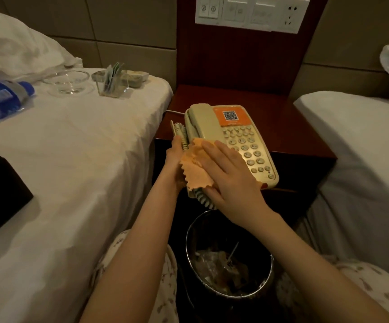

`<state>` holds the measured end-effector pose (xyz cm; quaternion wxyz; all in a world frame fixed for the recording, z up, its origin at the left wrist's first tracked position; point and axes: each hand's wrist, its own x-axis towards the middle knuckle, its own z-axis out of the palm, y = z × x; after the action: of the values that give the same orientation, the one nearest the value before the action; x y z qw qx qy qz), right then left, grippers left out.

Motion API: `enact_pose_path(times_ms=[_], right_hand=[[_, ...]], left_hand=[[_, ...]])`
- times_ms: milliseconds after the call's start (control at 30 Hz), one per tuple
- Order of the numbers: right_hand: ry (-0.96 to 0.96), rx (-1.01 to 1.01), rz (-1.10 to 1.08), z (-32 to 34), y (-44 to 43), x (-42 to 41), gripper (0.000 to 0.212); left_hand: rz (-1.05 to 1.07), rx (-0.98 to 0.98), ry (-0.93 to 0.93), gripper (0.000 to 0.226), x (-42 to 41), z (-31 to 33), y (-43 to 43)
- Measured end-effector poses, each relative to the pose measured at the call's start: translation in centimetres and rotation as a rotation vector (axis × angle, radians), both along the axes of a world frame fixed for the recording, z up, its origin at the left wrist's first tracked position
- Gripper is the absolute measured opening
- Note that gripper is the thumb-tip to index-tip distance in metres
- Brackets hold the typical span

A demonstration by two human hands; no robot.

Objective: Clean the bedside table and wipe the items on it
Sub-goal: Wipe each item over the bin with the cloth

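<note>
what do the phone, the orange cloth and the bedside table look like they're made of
Phone: likely hard plastic, cream, smooth moulded casing with slight sheen.
Orange cloth: seems soft fabric, maybe microfibre; matte, drapes, zigzag-cut edge.
Bedside table: looks like reddish-brown wood or veneer, smooth, faintly glossy.

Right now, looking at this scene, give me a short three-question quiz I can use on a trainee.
1. True or false: the water bottle stands upright on the bedside table.
2. What does the right hand press on the phone? A sponge, B orange cloth, C tissue.
3. What sits on the floor in front of the bedside table?
Key: 1 false, it lies on the bed. 2 B. 3 a bin holding rubbish.
</note>
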<state>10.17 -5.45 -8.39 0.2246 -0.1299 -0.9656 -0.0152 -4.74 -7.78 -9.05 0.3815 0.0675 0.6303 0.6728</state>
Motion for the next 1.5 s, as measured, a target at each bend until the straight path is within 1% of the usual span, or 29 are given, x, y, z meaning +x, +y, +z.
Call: enact_pose_path(times_ms=[67,167,233,300,400,467,533,633,700,733,800,900,967,1000,1067,1133,1167,1200,1267,1333,1400,1433,1500], right_hand=[[0.006,-0.004,-0.012,0.0,0.0,-0.4,0.058],[0.027,-0.125,-0.046,1.7,-0.1,-1.9,0.055],[0.003,-0.229,-0.075,3.0,0.6,-3.1,0.053],[0.022,-0.272,-0.104,4.0,1.3,-4.2,0.053],[0.104,-0.36,-0.098,3.7,1.7,-4.6,0.051],[0.225,-0.41,-0.076,2.1,1.2,-3.6,0.05],[0.319,-0.355,-0.078,0.2,0.2,-2.2,0.051],[0.327,-0.205,-0.085,-2.3,-1.2,-0.5,0.055],[0.341,-0.193,-0.107,-2.6,-1.4,0.0,0.054],[0.343,-0.222,-0.136,-2.3,-1.2,0.1,0.054],[0.31,-0.304,-0.257,-1.6,-0.4,0.4,0.056],[0.132,-0.308,-0.525,-1.2,2.2,1.4,0.047],[0.121,-0.343,-0.586,-0.6,3.0,1.8,0.045],[0.135,-0.35,-0.573,-0.2,3.1,1.7,0.045],[0.114,-0.277,-0.468,0.4,2.8,0.9,0.047],[0.015,-0.204,-0.304,0.5,2.5,0.2,0.052],[-0.034,-0.187,-0.262,0.5,2.4,0.0,0.054],[-0.063,-0.172,-0.257,0.4,2.5,0.0,0.054],[-0.073,-0.165,-0.333,0.3,3.1,0.4,0.055],[-0.035,-0.239,-0.463,0.9,3.7,0.7,0.055],[0.056,-0.336,-0.55,2.0,4.3,0.6,0.053],[0.116,-0.348,-0.549,2.5,4.5,0.2,0.053],[0.199,-0.296,-0.457,3.6,4.6,-1.2,0.055]], left_hand=[[0.01,0.021,0.001,0.051,0.0,0.3,0.1],[-0.006,0.073,-0.054,0.057,-0.3,0.0,0.4],[0.013,0.078,-0.024,0.054,-0.5,-0.6,0.6],[0.031,0.106,0.005,0.052,0.0,0.0,0.1],[0.051,0.101,0.023,0.052,0.3,0.4,0.0],[0.033,0.082,0.019,0.054,0.3,0.4,0.0],[0.016,0.05,0.032,0.056,0.1,0.4,0.0],[0.009,0.029,0.038,0.047,0.0,0.6,-0.1],[0.0,0.035,0.026,0.048,0.3,0.9,-0.5],[0.0,0.053,0.014,0.048,0.5,0.9,-0.5],[0.004,0.096,-0.012,0.045,0.9,1.1,-0.8],[0.004,0.119,-0.032,0.047,0.9,1.2,-0.8],[0.005,0.116,-0.023,0.049,1.0,1.2,-0.8],[0.004,0.113,-0.027,0.048,1.0,1.3,-0.8],[0.0,0.104,-0.034,0.049,0.9,1.2,-0.7],[0.007,0.095,-0.024,0.051,0.8,1.3,-0.8],[0.013,0.093,-0.022,0.051,0.8,1.4,-0.9],[0.014,0.089,-0.017,0.05,0.8,1.6,-1.1],[0.014,0.085,-0.019,0.049,1.0,1.9,-1.4],[0.002,0.091,-0.029,0.049,1.2,2.1,-1.6],[0.003,0.082,-0.039,0.049,1.3,2.2,-1.7],[0.008,0.074,-0.038,0.049,1.3,2.3,-1.7],[0.004,0.057,-0.025,0.05,1.0,2.3,-1.8]])
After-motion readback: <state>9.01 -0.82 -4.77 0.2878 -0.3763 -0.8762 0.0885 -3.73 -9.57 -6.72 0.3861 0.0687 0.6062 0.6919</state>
